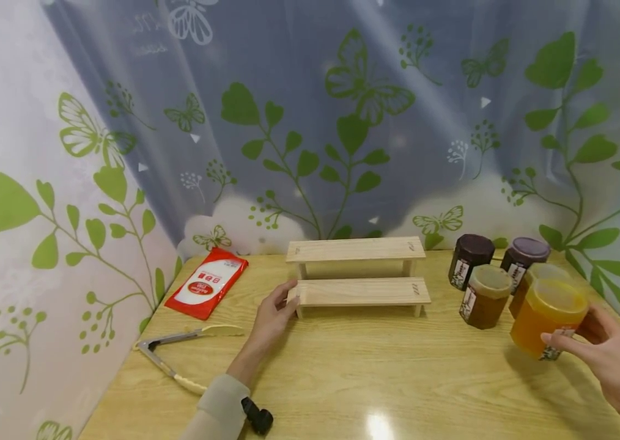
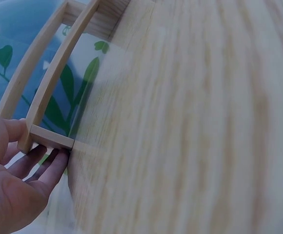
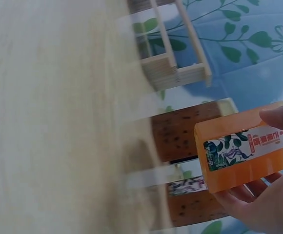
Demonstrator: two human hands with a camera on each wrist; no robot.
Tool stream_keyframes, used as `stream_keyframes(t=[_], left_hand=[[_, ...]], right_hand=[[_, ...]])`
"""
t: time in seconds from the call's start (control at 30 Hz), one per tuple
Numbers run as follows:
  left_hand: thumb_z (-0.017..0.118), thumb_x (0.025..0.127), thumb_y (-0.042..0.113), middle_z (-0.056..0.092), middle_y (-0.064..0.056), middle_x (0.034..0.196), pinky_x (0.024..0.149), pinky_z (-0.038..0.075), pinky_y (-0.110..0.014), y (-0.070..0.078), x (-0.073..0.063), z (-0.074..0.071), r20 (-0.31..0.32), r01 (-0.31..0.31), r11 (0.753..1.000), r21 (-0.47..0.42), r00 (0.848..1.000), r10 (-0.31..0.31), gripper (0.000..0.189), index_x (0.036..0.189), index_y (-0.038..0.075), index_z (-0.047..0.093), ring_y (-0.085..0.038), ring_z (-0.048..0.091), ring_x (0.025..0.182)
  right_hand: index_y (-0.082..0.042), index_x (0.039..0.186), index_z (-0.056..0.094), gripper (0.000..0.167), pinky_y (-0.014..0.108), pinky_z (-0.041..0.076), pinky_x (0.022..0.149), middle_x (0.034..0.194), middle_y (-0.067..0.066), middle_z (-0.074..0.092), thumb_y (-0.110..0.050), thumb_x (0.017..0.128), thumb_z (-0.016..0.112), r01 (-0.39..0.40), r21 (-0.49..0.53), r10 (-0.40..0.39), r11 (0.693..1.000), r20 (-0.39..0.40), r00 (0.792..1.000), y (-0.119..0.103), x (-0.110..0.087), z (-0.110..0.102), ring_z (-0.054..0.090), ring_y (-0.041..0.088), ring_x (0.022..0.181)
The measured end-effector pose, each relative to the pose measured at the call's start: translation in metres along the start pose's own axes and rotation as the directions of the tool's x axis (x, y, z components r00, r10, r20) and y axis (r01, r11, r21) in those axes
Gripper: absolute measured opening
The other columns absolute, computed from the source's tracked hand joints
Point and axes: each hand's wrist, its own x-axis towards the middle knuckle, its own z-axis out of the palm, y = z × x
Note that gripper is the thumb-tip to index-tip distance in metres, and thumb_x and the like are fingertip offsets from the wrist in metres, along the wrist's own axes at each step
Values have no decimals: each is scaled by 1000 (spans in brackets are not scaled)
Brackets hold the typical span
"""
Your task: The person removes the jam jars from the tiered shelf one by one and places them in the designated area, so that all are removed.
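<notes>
At the right of the head view my right hand (image 1: 609,354) grips a jar of orange-yellow contents (image 1: 535,321), thumb across its label; the jar is tilted a little, above its shadow. In the right wrist view the orange jar (image 3: 244,146) shows a printed label between thumb and fingers. My left hand (image 1: 275,315) holds the left end of the lower step of a two-step wooden rack (image 1: 362,292). The left wrist view has the thumb at the top of the rack's end board (image 2: 52,136) and the fingers beneath.
Beside the held jar stand a brown jar (image 1: 485,299), two dark purple-lidded jars (image 1: 471,260) and another brown jar partly hidden. At left lie a red-and-white packet (image 1: 206,284) and open tongs (image 1: 164,360). A printed curtain (image 1: 299,122) backs the wooden table (image 1: 343,379).
</notes>
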Motion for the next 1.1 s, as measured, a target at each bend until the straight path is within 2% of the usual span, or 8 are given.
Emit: stream_keyframes(t=[0.13,0.27,0.4,0.5,0.63,0.77,0.9,1.1], left_hand=[[65,104,11,53,-15,154,119,38,-52,1,0,1,4,7,1000,3,1000,-7,45,148,7,58,-35,45,145],[65,104,11,53,-14,154,119,38,-51,2,0,2,3,15,1000,5,1000,-15,44,147,7,58,-35,45,146],[65,104,11,53,-15,154,119,38,-52,4,0,4,8,24,1000,7,1000,-24,44,147,7,59,-35,45,146],[64,104,11,53,-15,154,119,39,-52,5,-1,5,14,24,1000,7,1000,-24,44,147,8,58,-35,44,146],[64,104,12,53,-14,155,119,38,-53,6,-1,8,22,13,1000,6,1000,-14,44,148,8,58,-35,44,146],[64,104,12,52,-14,155,120,37,-52,6,-1,9,33,5,1000,1,999,-5,45,148,7,57,-35,44,146],[64,104,14,52,-14,156,120,37,-52,5,-1,5,37,7,1000,1,999,-7,46,149,7,57,-35,44,146],[64,104,12,51,-18,155,118,38,-54,8,1,-3,22,7,1000,11,1000,-7,46,149,4,56,-39,44,145]], right_hand=[[-46,147,33,69,7,45,73,115,-37,44,-15,100,72,-72,-75,73,995,14,997,10,1,3,43,-18,100],[-32,164,20,82,8,41,74,122,-33,40,-27,101,72,-153,-123,159,981,43,986,17,2,4,42,-9,113],[-12,169,5,98,9,44,74,143,-3,44,-35,100,72,-225,-177,237,958,53,970,22,0,3,40,25,134],[-9,168,2,102,17,50,77,156,25,31,-38,100,72,-262,-194,277,945,57,959,24,-2,3,31,45,143],[-9,168,3,101,14,50,76,159,28,26,-37,100,72,-276,-171,287,946,45,957,27,-5,4,24,55,146],[-27,165,17,87,3,44,75,143,-4,42,-32,99,73,-242,-97,244,966,9,970,34,-14,8,42,20,142],[-46,144,28,68,5,49,79,124,-30,40,-18,100,73,-188,36,188,981,17,982,38,-19,12,46,-18,107],[-17,161,11,81,8,48,79,140,-6,40,-26,103,68,-217,-53,221,975,95,971,27,-7,13,42,-20,104]])
